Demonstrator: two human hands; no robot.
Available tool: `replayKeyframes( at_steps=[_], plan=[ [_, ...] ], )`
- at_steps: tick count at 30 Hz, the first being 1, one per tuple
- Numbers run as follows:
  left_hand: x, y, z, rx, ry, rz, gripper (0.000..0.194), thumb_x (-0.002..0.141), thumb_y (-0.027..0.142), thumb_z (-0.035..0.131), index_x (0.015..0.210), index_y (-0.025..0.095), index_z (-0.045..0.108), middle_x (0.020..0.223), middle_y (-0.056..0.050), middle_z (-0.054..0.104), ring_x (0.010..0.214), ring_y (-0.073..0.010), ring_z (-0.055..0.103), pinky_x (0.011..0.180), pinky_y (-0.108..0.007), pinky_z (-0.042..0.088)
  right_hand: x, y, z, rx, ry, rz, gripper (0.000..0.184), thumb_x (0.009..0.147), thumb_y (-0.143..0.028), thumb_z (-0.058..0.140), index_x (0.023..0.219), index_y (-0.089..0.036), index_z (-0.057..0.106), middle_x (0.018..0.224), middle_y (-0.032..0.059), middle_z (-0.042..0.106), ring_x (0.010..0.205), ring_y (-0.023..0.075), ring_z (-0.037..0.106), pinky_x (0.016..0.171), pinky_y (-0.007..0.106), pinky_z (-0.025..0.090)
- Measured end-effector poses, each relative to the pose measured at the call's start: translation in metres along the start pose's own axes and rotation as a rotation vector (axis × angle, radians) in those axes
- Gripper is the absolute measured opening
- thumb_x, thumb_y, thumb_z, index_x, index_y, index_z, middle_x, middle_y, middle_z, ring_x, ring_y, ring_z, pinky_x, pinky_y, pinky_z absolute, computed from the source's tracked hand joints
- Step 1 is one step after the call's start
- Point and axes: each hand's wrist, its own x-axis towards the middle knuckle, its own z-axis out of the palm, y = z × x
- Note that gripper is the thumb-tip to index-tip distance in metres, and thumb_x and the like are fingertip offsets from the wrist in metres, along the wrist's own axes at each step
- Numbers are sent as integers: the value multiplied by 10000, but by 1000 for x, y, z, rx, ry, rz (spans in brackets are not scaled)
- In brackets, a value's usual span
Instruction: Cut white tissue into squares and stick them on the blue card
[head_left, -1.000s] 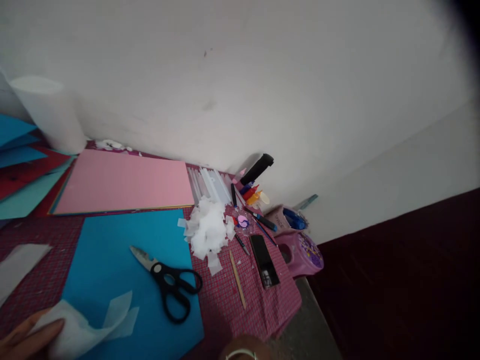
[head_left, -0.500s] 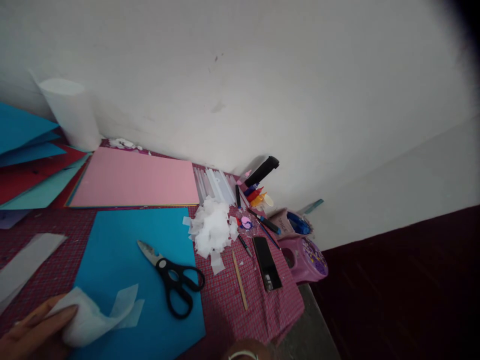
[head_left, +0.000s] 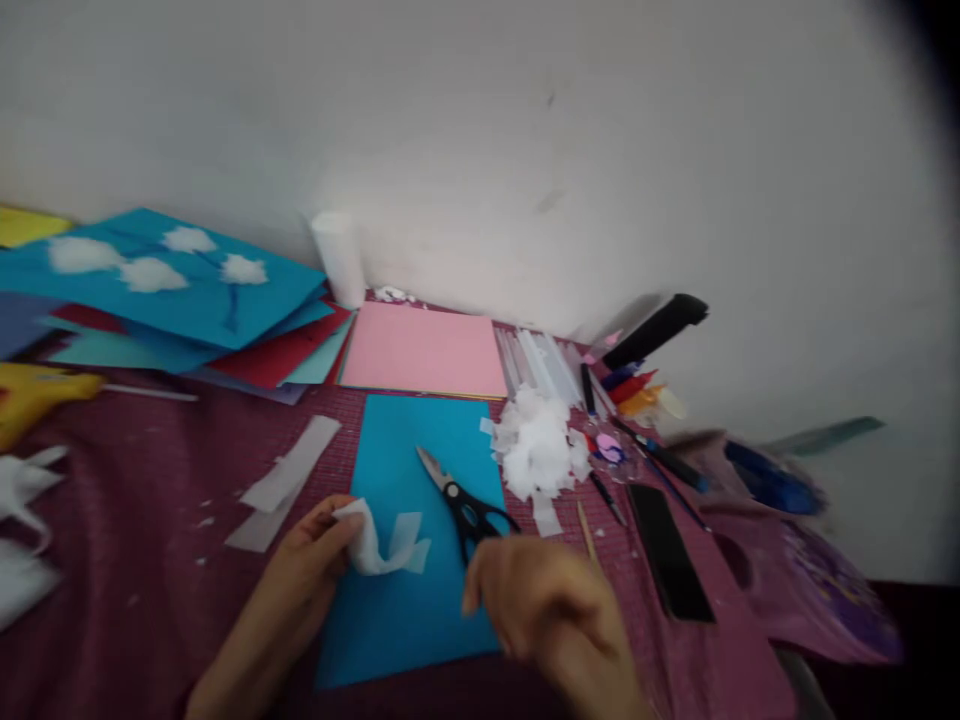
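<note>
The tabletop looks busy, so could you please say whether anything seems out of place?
Tiny white scraps lie scattered on the purple cloth left of the white strips, like stray litter, apart from the white heap.

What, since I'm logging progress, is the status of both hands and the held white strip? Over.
Left hand pinching white strip. Right hand blurred, fingers curled, grip unclear. Scissors mostly on blue sheet, handles partly hidden by right hand.

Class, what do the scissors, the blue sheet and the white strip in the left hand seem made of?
Scissors: grey, metallic-looking blades, likely steel; black handles, probably plastic.
Blue sheet: flat, matte, evenly coloured, so likely paper or card.
White strip: thin, curling, faintly see-through at its ends, perhaps tissue paper.
</note>
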Motion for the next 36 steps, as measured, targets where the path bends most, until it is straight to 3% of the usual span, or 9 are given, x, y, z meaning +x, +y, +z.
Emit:
replayKeyframes(
  at_steps=[4,8,12,16,18,22,25,30,36],
  plan=[
    [-7,29,-1,69,17,216,281,575,305,798,740,161,623,631,24,617,538,-109,532,512,-204,436,31,27,-5,-162,66,25,81,898,-229,493,937,-229,563,829,14,563,749,154,556,675,296,442],
    [-24,54,1,197,92,740,89,737,228,700,787,203,630,809,1,652,743,-138,590,666,-220,467,22,54,-14,-411,16,104,229,858,-147,516,1064,-220,583,1002,60,595,910,202,586,804,354,466],
    [-43,36,-5,425,-155,1019,166,811,133,598,906,264,635,912,-19,659,851,-184,618,751,-283,492,4,77,-20,-574,80,177,326,824,-133,533,1140,-199,577,1111,104,573,1040,259,558,905,432,455],
    [-50,3,-25,828,-499,770,284,814,223,621,1093,272,629,1067,-57,656,962,-215,611,843,-306,486,-6,91,-19,-711,50,207,426,787,-140,573,1210,-185,559,1108,122,572,1015,283,563,894,450,469],
    [-49,-1,-31,951,-522,629,251,858,273,561,1099,248,627,1038,-57,665,945,-204,614,848,-293,476,-4,92,-18,-790,-1,203,491,774,-143,582,1262,-181,535,1091,130,574,985,295,572,871,459,476],
    [-39,17,-29,1072,-317,514,216,884,304,478,773,182,618,720,-11,618,687,-152,579,652,-233,455,8,86,-18,-906,-90,219,590,754,-99,532,1335,-192,487,1043,146,578,873,294,605,755,431,500],
    [-30,31,-26,1151,-181,503,229,859,327,481,723,177,586,673,3,584,655,-150,551,625,-237,430,17,79,-27,-865,-137,232,655,714,-83,528,1357,-187,461,1038,153,595,850,293,618,754,422,482],
    [-23,22,-24,1400,-128,430,245,829,413,530,900,189,597,730,-7,621,669,-174,572,624,-263,398,17,85,-49,-400,-189,249,653,732,-119,532,1361,-256,425,994,51,630,869,218,607,765,330,463],
    [-25,9,-7,1682,178,315,333,749,489,605,897,195,554,850,-62,659,771,-244,622,610,-288,348,6,104,-52,133,-150,296,633,757,-243,619,1348,-228,392,916,8,524,801,165,542,680,277,451]
  ],
)
